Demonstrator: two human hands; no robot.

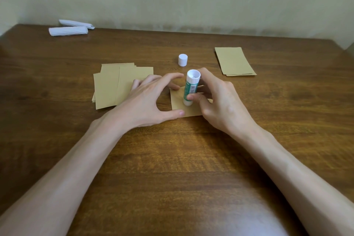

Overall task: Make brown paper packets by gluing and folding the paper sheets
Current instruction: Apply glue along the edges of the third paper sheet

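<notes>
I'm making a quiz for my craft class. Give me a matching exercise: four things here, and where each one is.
1 glue stick
2 cap
3 white rolls
4 left hand

A far left of the table
B gripped by the right hand
C holding down the sheet
D standing beyond the glue stick

Pairs: 1-B, 2-D, 3-A, 4-C
</notes>
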